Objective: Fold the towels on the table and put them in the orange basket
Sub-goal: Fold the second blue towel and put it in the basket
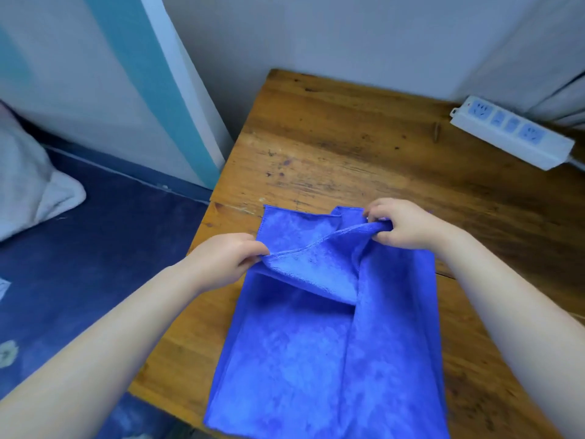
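left hand point(226, 259): pinches the hemmed edge of the blue towel point(316, 353) at its left end, thumb and fingers curled round the cloth and lifting it off the layer below.
right hand point(403, 224): grips the same hemmed edge further right, fingers curled over a bunched fold of cloth, held a little higher and farther from the body than the left.
lifted edge: runs between the two hands as a slack sagging line; the flap under it droops to a point near the towel's middle.
towel position: lies on the wooden table point(348, 137), on its near half, between both forearms; its near end runs out of the bottom of the picture.
towel axis: long axis runs from the person away toward the wall, tilted slightly to the right; a lengthwise crease runs right of the middle, and the far corners lie flat on the wood past the hands.
power strip point(511, 131): white, lies at the far right of the table, well apart from the towel, angled across the corner.
wall point(348, 33): pale, just behind the table.
bed point(95, 248): dark blue cover to the left of the table, a white blanket point(31, 185) heaped on it at the far left.
basket: cannot tell where it is; not seen here.
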`<state>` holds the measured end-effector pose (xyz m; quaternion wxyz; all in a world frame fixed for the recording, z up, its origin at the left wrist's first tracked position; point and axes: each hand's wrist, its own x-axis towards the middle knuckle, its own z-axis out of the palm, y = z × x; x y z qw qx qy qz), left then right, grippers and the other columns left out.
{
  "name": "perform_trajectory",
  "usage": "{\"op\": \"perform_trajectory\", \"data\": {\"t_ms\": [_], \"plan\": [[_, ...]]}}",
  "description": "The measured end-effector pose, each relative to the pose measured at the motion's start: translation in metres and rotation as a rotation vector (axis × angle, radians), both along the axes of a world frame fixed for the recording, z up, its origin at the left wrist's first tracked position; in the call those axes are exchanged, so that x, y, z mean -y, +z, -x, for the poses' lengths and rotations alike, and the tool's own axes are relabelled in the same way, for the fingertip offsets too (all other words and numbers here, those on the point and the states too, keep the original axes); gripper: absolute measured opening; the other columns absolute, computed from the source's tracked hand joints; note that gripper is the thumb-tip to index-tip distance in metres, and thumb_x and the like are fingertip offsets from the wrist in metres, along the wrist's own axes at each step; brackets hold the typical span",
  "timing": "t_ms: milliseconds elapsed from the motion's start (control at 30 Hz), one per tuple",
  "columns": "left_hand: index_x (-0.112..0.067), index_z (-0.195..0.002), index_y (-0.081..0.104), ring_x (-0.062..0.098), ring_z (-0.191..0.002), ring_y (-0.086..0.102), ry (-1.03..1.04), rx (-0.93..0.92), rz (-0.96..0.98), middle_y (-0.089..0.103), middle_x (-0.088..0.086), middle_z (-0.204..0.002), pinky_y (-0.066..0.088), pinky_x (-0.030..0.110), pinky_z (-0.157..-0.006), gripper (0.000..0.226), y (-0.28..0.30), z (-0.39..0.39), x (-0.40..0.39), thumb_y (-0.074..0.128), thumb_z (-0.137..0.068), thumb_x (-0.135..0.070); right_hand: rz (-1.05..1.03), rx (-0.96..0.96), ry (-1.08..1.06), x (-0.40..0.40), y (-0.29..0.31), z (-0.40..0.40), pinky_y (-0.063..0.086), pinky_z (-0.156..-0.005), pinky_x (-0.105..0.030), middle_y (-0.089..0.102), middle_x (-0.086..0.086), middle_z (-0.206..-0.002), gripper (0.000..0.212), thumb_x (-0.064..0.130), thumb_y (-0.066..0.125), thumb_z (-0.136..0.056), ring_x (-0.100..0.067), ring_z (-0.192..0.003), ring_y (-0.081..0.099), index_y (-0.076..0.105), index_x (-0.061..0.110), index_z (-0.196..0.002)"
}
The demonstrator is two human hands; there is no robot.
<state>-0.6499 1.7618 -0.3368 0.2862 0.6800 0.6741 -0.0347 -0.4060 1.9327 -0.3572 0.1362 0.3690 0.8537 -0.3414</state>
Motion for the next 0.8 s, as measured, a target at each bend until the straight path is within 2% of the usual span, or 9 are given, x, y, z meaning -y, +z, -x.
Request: {"op": "perform_trajectory", "data": {"t_ms": [67, 167, 267, 333, 367, 467, 600, 700, 800], "plan": [[-0.015, -0.118, 0.060, 0.020, -0.103, 0.056, 0.027, 0.029, -0.051, 0.062, 0.004, -0.106, 0.038, 0.023, -0.078, 0.028, 0.001, 0.002, -0.001, 0.044, -0.095, -0.015, 0.026, 0.038, 0.042, 0.004, -0.004, -0.006, 0.043, -0.089, -0.038, 0.059, -0.016, -0.110, 0.012, 0.004, 0.057, -0.077, -0.032, -0.104, 0.052, 0.059, -0.004, -0.087], [-0.008, -0.113, 0.063, 0.025, -0.100, 0.058, 0.128, 0.086, -0.184, 0.064, 0.010, -0.102, 0.039, 0.025, -0.078, 0.025, -0.002, 0.000, -0.012, 0.048, -0.094, -0.012, 0.114, 0.054, 0.015, 0.008, -0.008, -0.013, 0.043, -0.089, -0.042, 0.060, -0.015, -0.105, 0.018, 0.004, 0.053, -0.080, -0.031, -0.100, 0.054, 0.060, -0.002, -0.095], [-0.007, -0.111, 0.062, 0.025, -0.104, 0.057, 0.253, 0.086, -0.249, 0.064, 0.011, -0.108, 0.041, 0.030, -0.083, 0.024, -0.013, -0.006, -0.035, 0.046, -0.094, -0.012, 0.164, 0.002, -0.176, 0.002, -0.008, -0.015, 0.045, -0.079, -0.028, 0.063, -0.011, -0.096, 0.014, 0.003, 0.051, -0.081, -0.026, -0.091, 0.057, 0.062, 0.006, -0.088], [-0.010, -0.110, 0.060, 0.026, -0.106, 0.055, 0.288, 0.003, -0.204, 0.062, 0.009, -0.110, 0.043, 0.035, -0.081, 0.024, -0.023, -0.011, -0.050, 0.042, -0.096, -0.018, 0.149, -0.006, -0.267, -0.003, -0.008, -0.018, 0.038, -0.059, -0.012, 0.058, -0.002, -0.079, 0.019, 0.003, 0.050, -0.081, -0.019, -0.074, 0.052, 0.055, 0.017, -0.070], [-0.011, -0.108, 0.058, 0.027, -0.105, 0.055, 0.293, -0.057, -0.176, 0.061, 0.008, -0.110, 0.043, 0.035, -0.078, 0.024, -0.028, -0.012, -0.056, 0.040, -0.096, -0.022, 0.133, 0.001, -0.285, -0.005, -0.009, -0.019, 0.035, -0.054, -0.013, 0.054, 0.002, -0.072, 0.024, 0.003, 0.050, -0.081, -0.017, -0.069, 0.047, 0.050, 0.020, -0.065], [-0.010, -0.105, 0.055, 0.029, -0.102, 0.056, 0.290, -0.173, -0.117, 0.059, 0.010, -0.108, 0.043, 0.035, -0.072, 0.025, -0.041, -0.013, -0.072, 0.039, -0.097, -0.026, 0.100, -0.012, -0.324, -0.011, -0.012, -0.025, 0.036, -0.054, -0.010, 0.053, 0.001, -0.072, 0.019, 0.003, 0.053, -0.081, -0.015, -0.069, 0.046, 0.052, 0.018, -0.070], [-0.007, -0.104, 0.056, 0.030, -0.107, 0.051, 0.241, -0.183, -0.063, 0.054, 0.012, -0.110, 0.043, 0.037, -0.079, 0.025, -0.051, -0.010, -0.083, 0.043, -0.095, -0.026, 0.152, -0.050, -0.354, -0.016, -0.012, -0.029, 0.036, -0.051, -0.007, 0.054, 0.002, -0.073, 0.010, 0.008, 0.058, -0.083, -0.008, -0.062, 0.045, 0.058, 0.016, -0.077], [-0.006, -0.105, 0.056, 0.029, -0.109, 0.045, 0.166, -0.178, -0.042, 0.051, 0.012, -0.112, 0.043, 0.038, -0.086, 0.025, -0.055, -0.007, -0.085, 0.045, -0.094, -0.026, 0.356, -0.101, -0.436, -0.019, -0.006, -0.035, 0.036, -0.047, -0.008, 0.053, 0.003, -0.067, 0.018, 0.007, 0.055, -0.087, -0.007, -0.060, 0.044, 0.059, 0.015, -0.071], [-0.009, -0.106, 0.056, 0.027, -0.111, 0.045, 0.070, -0.222, -0.004, 0.053, 0.010, -0.113, 0.038, 0.034, -0.086, 0.026, -0.056, -0.004, -0.086, 0.043, -0.095, -0.029, 0.399, -0.147, -0.519, -0.025, -0.001, -0.044, 0.038, -0.053, -0.018, 0.052, 0.000, -0.065, 0.026, -0.002, 0.054, -0.085, -0.012, -0.058, 0.043, 0.057, 0.014, -0.065]]}}
